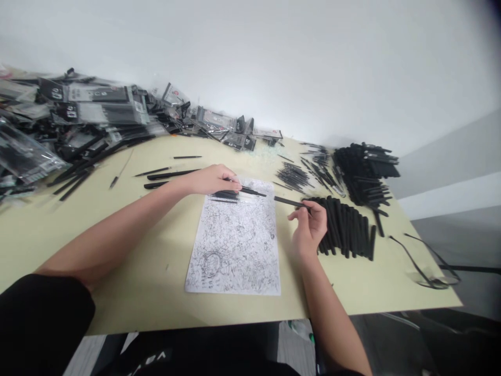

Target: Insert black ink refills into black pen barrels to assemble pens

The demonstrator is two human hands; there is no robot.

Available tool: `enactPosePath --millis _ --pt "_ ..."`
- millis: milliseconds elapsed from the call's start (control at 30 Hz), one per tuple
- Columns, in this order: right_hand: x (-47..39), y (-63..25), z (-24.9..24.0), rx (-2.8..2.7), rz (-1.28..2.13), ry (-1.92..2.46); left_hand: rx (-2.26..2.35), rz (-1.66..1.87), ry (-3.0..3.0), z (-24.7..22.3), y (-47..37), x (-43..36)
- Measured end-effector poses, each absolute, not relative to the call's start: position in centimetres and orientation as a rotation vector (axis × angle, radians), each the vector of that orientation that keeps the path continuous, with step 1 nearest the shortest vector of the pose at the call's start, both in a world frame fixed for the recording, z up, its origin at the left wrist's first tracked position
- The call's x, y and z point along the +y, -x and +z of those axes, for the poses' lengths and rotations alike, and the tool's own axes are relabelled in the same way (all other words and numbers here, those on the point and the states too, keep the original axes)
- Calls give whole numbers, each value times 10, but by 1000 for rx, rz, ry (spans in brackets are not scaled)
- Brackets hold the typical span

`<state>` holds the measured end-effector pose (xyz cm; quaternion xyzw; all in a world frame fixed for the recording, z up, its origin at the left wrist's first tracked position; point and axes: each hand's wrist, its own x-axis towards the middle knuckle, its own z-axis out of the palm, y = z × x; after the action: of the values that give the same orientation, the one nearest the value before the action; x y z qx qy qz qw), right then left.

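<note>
Left hand (219, 180) pinching a black pen section (253, 191), tip rightward above the scribbled paper (235, 245) | right hand (311, 224) gripping a black tube (288, 201), end leftward | long axes nearly in line, ends just apart!

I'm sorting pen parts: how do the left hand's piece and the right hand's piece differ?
The left piece narrows to a thin tip, while the right piece looks blunt-ended. The left piece points rightward; the right piece points leftward. Both are dark and slim.
</note>
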<state>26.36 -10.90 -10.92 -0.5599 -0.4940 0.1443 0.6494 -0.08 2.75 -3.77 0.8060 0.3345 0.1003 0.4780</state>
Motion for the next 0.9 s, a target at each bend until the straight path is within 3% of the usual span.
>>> enactPosePath --millis 233,533,900 --pt "-107 -268 -106 -887 335 1286 1017 121 -2046 -8 45 53" --pt "-107 -267 -108 -904 374 1318 1932 14 -2073 29 108 65" --pt "-107 -266 -107 -915 357 1348 2017 130 -2239 49 111 46"
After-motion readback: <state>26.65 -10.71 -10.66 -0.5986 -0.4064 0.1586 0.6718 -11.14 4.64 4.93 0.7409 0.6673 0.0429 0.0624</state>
